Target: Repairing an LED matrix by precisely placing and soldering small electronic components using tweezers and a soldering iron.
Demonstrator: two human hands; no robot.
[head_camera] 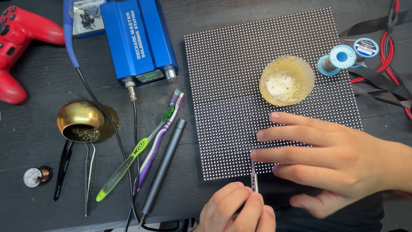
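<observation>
Right hand (343,157) lies spread flat, pressing the LED panel (262,81) on the dark table (34,129). Left hand (238,208) pinches slim metal tweezers (254,176) at their shank, tips on the panel's lower rows. Panel looks stiff but fragile-faced; tweezers light, springy, best gripped mid-shank.

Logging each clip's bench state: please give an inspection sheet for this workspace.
Surface: dark table, crowded.
Job's things: LED panel lying flat; metal tool tip on its lower edge.
Clutter: flux tub on the panel; blue soldering station, brass tip cleaner, two toothbrushes, tweezers, red game controller, wire spools.
Grippers: left hand pinches the tool; right hand lies flat on the panel.
Cables: black station lead; red and black wires at right.
Surroundings: nothing seen.
</observation>
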